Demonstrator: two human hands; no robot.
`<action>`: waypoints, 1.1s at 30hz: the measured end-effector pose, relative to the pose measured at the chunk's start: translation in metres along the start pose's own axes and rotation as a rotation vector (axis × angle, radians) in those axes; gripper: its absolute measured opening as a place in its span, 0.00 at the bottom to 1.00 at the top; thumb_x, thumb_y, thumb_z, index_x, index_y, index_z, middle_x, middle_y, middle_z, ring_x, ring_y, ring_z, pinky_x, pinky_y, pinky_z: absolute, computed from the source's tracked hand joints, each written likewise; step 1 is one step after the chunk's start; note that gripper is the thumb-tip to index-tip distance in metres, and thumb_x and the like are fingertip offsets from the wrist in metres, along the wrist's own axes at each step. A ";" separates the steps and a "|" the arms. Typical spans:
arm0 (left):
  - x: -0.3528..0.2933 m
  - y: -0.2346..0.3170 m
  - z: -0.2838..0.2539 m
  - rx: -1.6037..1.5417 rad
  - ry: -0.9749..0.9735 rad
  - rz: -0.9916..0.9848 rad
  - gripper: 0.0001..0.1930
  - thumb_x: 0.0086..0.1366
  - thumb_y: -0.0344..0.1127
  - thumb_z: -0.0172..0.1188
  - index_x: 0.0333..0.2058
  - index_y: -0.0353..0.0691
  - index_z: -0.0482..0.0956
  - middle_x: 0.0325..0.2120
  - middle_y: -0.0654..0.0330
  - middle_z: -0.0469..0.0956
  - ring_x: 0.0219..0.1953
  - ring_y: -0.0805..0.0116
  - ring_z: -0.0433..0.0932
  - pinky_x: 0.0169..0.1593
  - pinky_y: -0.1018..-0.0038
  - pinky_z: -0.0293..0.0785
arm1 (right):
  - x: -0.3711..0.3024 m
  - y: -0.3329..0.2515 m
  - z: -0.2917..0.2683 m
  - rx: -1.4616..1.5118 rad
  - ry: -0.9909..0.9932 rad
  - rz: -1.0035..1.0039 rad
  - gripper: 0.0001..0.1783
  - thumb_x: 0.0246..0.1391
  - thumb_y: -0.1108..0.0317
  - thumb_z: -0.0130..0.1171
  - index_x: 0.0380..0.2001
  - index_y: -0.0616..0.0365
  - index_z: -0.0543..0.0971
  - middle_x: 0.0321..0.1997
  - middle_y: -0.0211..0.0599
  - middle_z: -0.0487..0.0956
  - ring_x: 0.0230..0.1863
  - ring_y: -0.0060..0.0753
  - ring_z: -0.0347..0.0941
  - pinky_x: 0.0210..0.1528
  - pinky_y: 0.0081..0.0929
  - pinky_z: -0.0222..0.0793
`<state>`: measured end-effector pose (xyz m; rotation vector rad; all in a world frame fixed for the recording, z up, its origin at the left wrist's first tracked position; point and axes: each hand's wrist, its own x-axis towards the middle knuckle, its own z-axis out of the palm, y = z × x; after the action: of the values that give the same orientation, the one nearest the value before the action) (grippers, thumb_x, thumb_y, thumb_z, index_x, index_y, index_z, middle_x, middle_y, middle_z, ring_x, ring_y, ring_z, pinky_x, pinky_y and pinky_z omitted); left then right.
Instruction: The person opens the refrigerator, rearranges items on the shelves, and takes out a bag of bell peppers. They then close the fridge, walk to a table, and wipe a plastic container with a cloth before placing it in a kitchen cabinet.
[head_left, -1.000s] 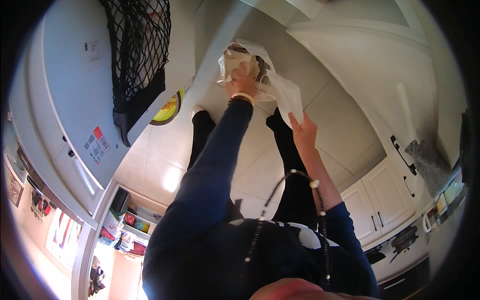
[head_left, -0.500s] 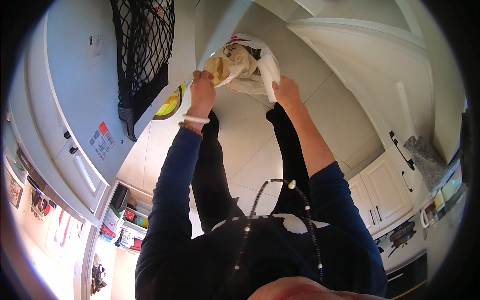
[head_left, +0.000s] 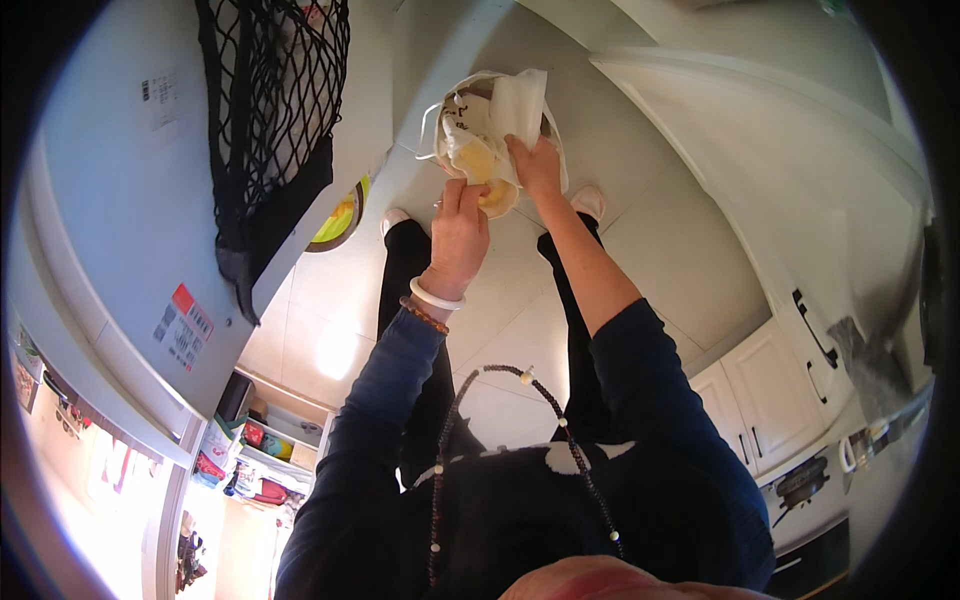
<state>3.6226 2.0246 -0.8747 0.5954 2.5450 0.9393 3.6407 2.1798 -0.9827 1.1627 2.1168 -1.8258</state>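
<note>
A white plastic bag [head_left: 517, 98] with dark print hangs bunched in front of me, over the floor beyond my feet. Its mouth gapes, and a pale yellow layer [head_left: 474, 158] shows inside; whether that is a second bag or its contents I cannot tell. With bent fingers my left hand [head_left: 460, 232] grips the near left edge, next to the yellowish part. On the right side, my right hand [head_left: 537, 166] is closed around a gathered fold of the bag. One thin loop of the bag sticks out at its left.
A black net bag [head_left: 275, 120] hangs on the pale tall panel [head_left: 130, 240] at left. Below it, a round container with something yellow-green [head_left: 338, 222] stands on the tiled floor [head_left: 670, 240]. White cabinets [head_left: 770, 390] line the right; packed shelves [head_left: 265, 450] sit lower left.
Both hands have come closer together, the left moving right and lower, the right moving left and slightly up. The bag, spread wide between them before, is now more bunched.
</note>
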 end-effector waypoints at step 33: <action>0.135 -0.013 0.035 -0.076 0.006 0.003 0.23 0.60 0.29 0.54 0.56 0.43 0.74 0.34 0.44 0.80 0.35 0.44 0.80 0.39 0.56 0.76 | 0.006 -0.043 -0.009 -0.105 0.169 -0.077 0.20 0.65 0.64 0.42 0.49 0.68 0.74 0.42 0.61 0.80 0.44 0.65 0.75 0.45 0.49 0.70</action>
<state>3.5215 2.1015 -0.9331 0.5753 2.5015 1.0354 3.6135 2.1914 -0.9490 1.2673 2.3491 -1.6763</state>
